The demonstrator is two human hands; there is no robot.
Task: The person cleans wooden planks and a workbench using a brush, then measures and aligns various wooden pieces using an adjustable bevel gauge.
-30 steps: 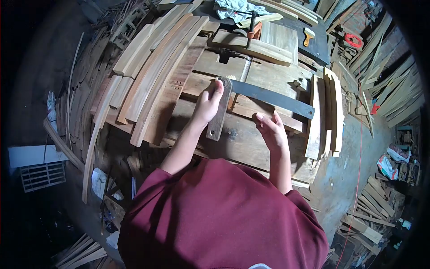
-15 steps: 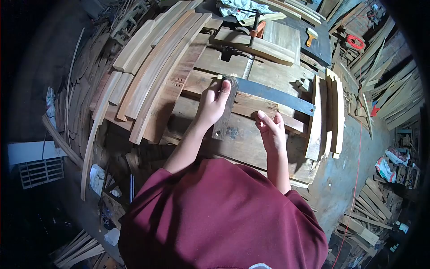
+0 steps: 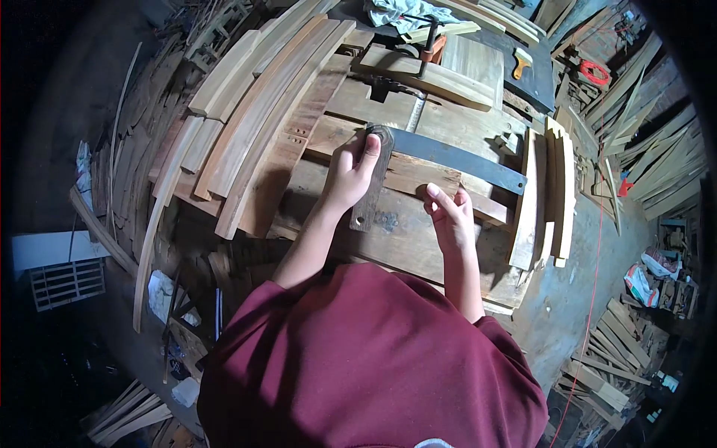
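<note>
My left hand (image 3: pixel 351 175) is closed around the dark wooden handle of a bevel gauge (image 3: pixel 379 173), thumb lying on top near the pivot. Its flat grey metal blade (image 3: pixel 455 160) stretches to the right across a narrow wooden board (image 3: pixel 422 173). My right hand (image 3: pixel 452 214) is held palm inward by the near edge of this board. Its thumb and index finger are apart and half bent, and I see nothing held between them; the other fingers are partly hidden.
Long wooden strips (image 3: pixel 272 112) lie stacked on the left of the workbench (image 3: pixel 418 246). More strips (image 3: pixel 556 190) stand at its right end. Farther back are an orange clamp (image 3: pixel 429 52), a steel ruler (image 3: pixel 416 112), a paintbrush (image 3: pixel 521 62) and a cloth (image 3: pixel 403 13).
My left hand and the handle of the bevel gauge have shifted very slightly left. My right hand has hardly moved. The view has tilted a little.
</note>
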